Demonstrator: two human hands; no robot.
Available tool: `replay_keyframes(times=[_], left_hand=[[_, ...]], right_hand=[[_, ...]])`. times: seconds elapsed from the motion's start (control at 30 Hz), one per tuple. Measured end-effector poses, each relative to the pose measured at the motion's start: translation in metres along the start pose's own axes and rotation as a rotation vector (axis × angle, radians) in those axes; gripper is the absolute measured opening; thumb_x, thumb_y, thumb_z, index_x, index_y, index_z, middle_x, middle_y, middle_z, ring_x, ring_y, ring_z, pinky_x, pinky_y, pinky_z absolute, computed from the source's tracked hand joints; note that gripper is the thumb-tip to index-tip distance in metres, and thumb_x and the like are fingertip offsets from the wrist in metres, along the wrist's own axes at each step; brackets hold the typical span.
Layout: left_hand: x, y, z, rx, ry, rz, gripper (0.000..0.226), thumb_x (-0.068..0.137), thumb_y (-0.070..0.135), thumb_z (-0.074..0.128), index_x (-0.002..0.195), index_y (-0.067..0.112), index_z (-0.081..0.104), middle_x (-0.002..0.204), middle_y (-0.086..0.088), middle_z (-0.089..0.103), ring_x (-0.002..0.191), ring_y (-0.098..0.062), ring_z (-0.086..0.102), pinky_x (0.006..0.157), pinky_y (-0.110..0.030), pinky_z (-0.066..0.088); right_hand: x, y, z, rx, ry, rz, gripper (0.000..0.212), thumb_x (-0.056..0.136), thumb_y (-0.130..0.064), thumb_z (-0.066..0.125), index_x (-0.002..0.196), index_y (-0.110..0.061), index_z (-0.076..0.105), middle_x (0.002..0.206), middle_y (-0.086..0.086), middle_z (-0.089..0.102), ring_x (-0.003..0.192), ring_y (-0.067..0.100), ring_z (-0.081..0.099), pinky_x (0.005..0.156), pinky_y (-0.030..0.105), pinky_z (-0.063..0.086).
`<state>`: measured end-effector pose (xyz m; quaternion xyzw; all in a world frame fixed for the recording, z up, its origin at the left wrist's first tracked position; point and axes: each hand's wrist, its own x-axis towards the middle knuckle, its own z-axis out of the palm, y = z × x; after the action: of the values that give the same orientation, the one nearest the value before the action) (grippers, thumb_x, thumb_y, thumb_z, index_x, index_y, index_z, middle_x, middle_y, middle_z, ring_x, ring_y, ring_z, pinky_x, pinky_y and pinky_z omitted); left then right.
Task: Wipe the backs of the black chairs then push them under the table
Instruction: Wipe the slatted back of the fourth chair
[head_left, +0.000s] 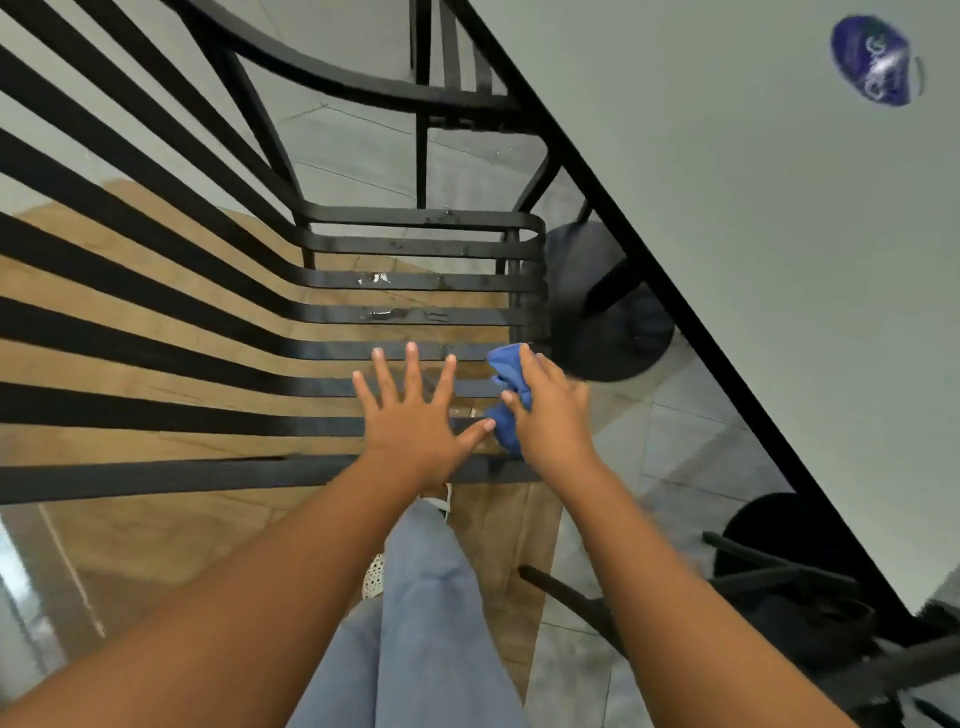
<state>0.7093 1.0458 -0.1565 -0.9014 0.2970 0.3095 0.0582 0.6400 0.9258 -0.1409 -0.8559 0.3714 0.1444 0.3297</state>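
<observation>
A black slatted metal chair (156, 322) fills the left and centre of the head view, seen from above, its seat slats wet in spots. My left hand (415, 415) hovers over the slats near the chair's right edge, fingers spread and holding nothing. Just to its right my right hand (550, 410) grips a crumpled blue cloth (509, 389) against the ends of the slats. The grey table (753, 234) with a black edge runs diagonally along the right side.
A round black table base (608, 322) stands on the floor just right of the chair. Another black chair (779, 597) sits at lower right, partly under the table. A blue object (872, 60) lies on the tabletop. My legs in blue jeans (431, 623) are below.
</observation>
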Motion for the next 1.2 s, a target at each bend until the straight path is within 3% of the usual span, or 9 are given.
replay_keyframes(times=[0.17, 0.27, 0.37, 0.6, 0.8, 1.2], left_hand=[[0.044, -0.018, -0.007, -0.057, -0.022, -0.052, 0.077, 0.088, 0.07, 0.013, 0.148, 0.028, -0.011, 0.155, -0.012, -0.015, 0.14, -0.041, -0.014, 0.11, -0.057, -0.006], [0.068, -0.027, -0.007, -0.143, -0.022, -0.095, 0.064, 0.095, 0.056, 0.028, 0.147, 0.021, 0.018, 0.154, -0.012, 0.019, 0.141, -0.032, 0.019, 0.112, -0.051, 0.015], [0.091, -0.038, -0.007, -0.208, 0.021, -0.113, 0.048, 0.095, 0.046, 0.037, 0.135, 0.019, 0.037, 0.136, -0.007, 0.044, 0.123, -0.025, 0.044, 0.099, -0.042, 0.036], [0.145, -0.084, -0.001, -0.331, 0.044, -0.202, 0.046, 0.095, 0.041, 0.042, 0.135, 0.018, 0.039, 0.132, -0.007, 0.047, 0.121, -0.025, 0.045, 0.099, -0.042, 0.041], [0.201, -0.129, -0.001, -0.32, 0.09, -0.189, 0.044, 0.094, 0.034, 0.046, 0.134, 0.017, 0.039, 0.132, -0.008, 0.047, 0.12, -0.026, 0.044, 0.095, -0.04, 0.041], [0.309, -0.178, -0.003, -0.367, 0.221, -0.064, 0.045, 0.091, 0.017, 0.051, 0.135, 0.013, 0.04, 0.133, -0.011, 0.044, 0.118, -0.028, 0.042, 0.094, -0.038, 0.039]], right_hand=[[0.048, -0.021, 0.01, -0.041, -0.078, 0.009, 0.057, 0.098, -0.023, 0.046, 0.149, -0.026, 0.02, 0.155, -0.002, 0.021, 0.132, 0.026, 0.023, 0.11, 0.033, 0.025], [0.076, -0.031, 0.015, -0.045, -0.119, 0.01, 0.059, 0.097, -0.023, 0.047, 0.149, -0.027, 0.02, 0.155, -0.003, 0.022, 0.132, 0.026, 0.024, 0.108, 0.032, 0.025], [0.103, -0.042, 0.022, -0.018, -0.151, 0.032, 0.06, 0.097, -0.021, 0.048, 0.149, -0.026, 0.018, 0.153, -0.002, 0.024, 0.129, 0.026, 0.026, 0.108, 0.032, 0.027], [0.159, -0.076, 0.05, 0.116, -0.176, 0.043, 0.063, 0.092, -0.006, 0.049, 0.149, -0.018, 0.023, 0.15, 0.002, 0.032, 0.129, 0.029, 0.029, 0.105, 0.029, 0.025], [0.216, -0.113, 0.098, 0.304, -0.195, 0.08, 0.074, 0.084, 0.004, 0.052, 0.148, -0.019, 0.024, 0.148, 0.005, 0.033, 0.129, 0.032, 0.035, 0.106, 0.041, 0.037], [0.325, -0.161, 0.151, 0.351, -0.108, 0.035, 0.083, 0.081, -0.006, 0.057, 0.15, -0.019, 0.014, 0.144, 0.009, 0.037, 0.127, 0.036, 0.036, 0.102, 0.044, 0.039]])
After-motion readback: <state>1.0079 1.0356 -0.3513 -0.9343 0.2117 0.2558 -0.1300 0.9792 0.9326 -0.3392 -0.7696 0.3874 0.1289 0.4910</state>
